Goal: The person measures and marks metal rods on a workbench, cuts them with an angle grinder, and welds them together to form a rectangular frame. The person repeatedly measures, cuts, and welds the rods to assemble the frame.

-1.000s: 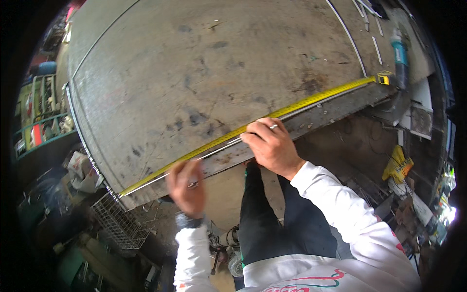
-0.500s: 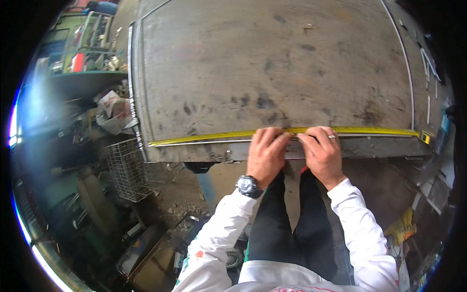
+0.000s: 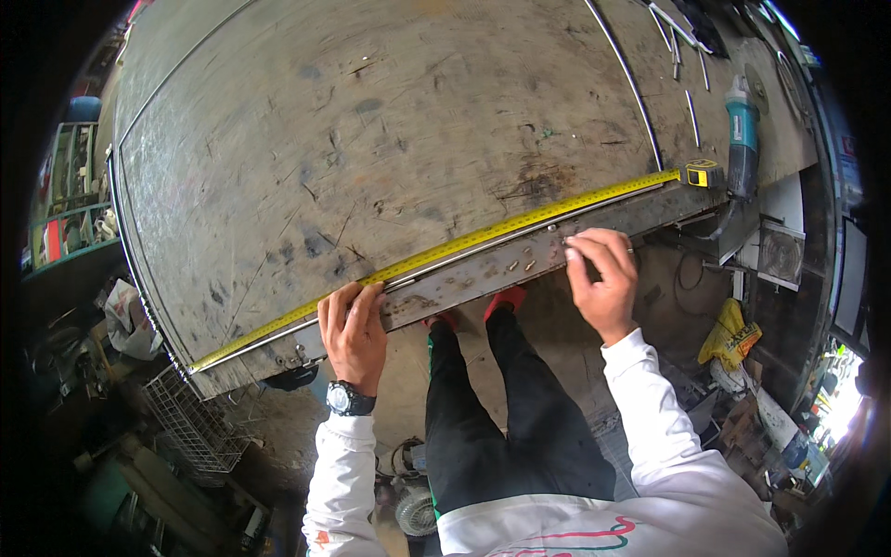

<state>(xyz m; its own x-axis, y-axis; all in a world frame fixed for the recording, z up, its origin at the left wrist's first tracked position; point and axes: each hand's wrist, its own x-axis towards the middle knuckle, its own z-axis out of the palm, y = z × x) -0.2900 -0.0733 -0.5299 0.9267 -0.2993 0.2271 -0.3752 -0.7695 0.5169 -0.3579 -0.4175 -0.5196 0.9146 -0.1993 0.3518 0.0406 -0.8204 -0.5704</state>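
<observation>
At mid-frame, the narrowed left hand seemingly steadies the yellow metal measuring tape along the thin silver rod for alignment, the right hand narrowly pinched, both holds unclear.

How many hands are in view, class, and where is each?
2. The left hand is at the yellow tape, left of the middle; the right hand is farther right, at the bench's front edge. No other hand shows.
</observation>
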